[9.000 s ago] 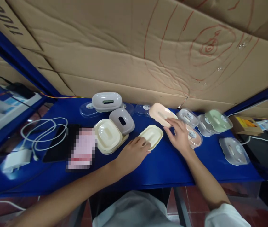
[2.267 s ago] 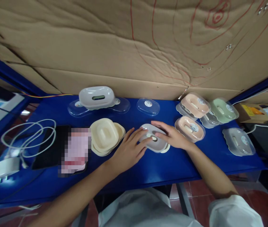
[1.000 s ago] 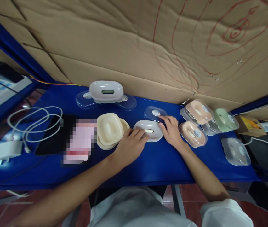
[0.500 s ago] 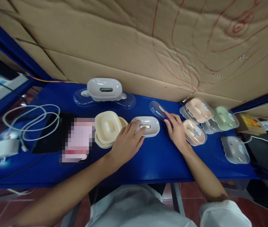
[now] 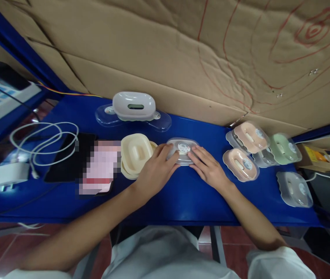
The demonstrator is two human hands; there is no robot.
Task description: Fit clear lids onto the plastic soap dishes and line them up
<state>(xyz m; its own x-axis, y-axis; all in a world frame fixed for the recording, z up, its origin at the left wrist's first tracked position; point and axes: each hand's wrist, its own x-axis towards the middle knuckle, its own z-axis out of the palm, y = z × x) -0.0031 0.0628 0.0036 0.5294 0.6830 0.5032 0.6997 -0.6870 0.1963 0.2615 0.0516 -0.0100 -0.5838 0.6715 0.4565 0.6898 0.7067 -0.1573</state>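
In front of me a pale grey oval soap dish (image 5: pixel 182 161) lies on the blue table, with a clear lid (image 5: pixel 179 140) bearing a round sticker on top of it. My left hand (image 5: pixel 154 170) grips the left end of the dish, fingers bent over its rim. At the opposite end my right hand (image 5: pixel 209 168) has its fingers closed on the lid's edge. I cannot tell whether the lid is fully seated. Close beside my left hand sit stacked cream lidlike pieces (image 5: pixel 135 153).
Behind, a whitish dish (image 5: pixel 134 102) rests over clear lids (image 5: pixel 105 116). Lidded peach soap dishes (image 5: pixel 242 164), a green one (image 5: pixel 285 149) and a grey one (image 5: pixel 294 190) stand right. Left are a phone (image 5: pixel 102 166), a white cable (image 5: pixel 41 126) and a charger (image 5: pixel 9 176). Cardboard (image 5: pixel 153 50) walls the back.
My right hand has brought the clear lid from the table leftward onto the grey dish. The left hand stays at the dish. The view has shifted slightly.
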